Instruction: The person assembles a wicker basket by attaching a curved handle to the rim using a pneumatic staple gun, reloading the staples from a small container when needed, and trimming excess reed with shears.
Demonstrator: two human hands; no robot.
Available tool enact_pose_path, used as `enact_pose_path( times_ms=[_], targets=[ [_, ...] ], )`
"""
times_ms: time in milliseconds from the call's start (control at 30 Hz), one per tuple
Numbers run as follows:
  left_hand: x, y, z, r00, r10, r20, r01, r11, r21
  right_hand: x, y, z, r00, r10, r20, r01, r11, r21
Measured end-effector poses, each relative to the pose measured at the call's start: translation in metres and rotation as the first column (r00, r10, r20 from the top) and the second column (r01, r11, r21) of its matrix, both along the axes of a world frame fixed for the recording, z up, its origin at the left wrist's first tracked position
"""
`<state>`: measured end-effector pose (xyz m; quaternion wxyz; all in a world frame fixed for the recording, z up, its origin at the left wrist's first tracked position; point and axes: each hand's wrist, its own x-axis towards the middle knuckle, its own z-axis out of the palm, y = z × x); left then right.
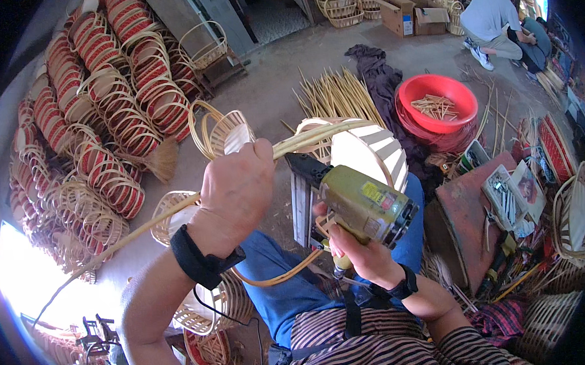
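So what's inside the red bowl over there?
A loose pile of short tan sticks lies in the red bowl; the bowl's bottom under the pile is hidden.

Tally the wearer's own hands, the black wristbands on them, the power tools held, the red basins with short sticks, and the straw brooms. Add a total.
Left hand and right hand: 2
Black wristbands, left and right: 2
Green power tool: 1
Red basin: 1
Straw broom: 1
Total: 7
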<state>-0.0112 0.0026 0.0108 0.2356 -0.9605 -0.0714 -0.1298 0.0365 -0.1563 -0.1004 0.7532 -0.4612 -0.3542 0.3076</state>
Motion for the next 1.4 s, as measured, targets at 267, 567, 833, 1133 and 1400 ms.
enact_pose_path(
  times_ms=[267,567,833,1133,1400],
  targets=[
    [0.0,0.04,0.015,1.0,-0.023,0.006,0.023,0.991,-0.131,0.043,-0.043,0.031,0.983,-0.058,-0.173,0.053,0.998,-0.034],
    [-0.004,0.011,0.069,0.938,0.138,-0.319,-0.201,0.964,-0.174,0.156,-0.164,-0.119,0.651,-0.714,-0.258,0.469,0.646,-0.602],
    [0.045,-0.004,0.034,0.865,-0.33,-0.377,0.403,0.906,0.13,0.175,-0.221,-0.209,0.56,-0.687,-0.463,0.436,0.72,-0.54],
    [0.057,-0.01,0.028,0.816,-0.369,-0.445,0.436,0.898,0.055,0.188,-0.172,-0.163,0.509,-0.21,0.835,0.84,-0.092,-0.535],
    [0.07,-0.023,0.011,0.769,-0.364,-0.525,0.456,0.889,0.051,0.114,0.019,-0.006,0.642,-0.37,0.672,0.437,0.896,0.076]
  ],
)
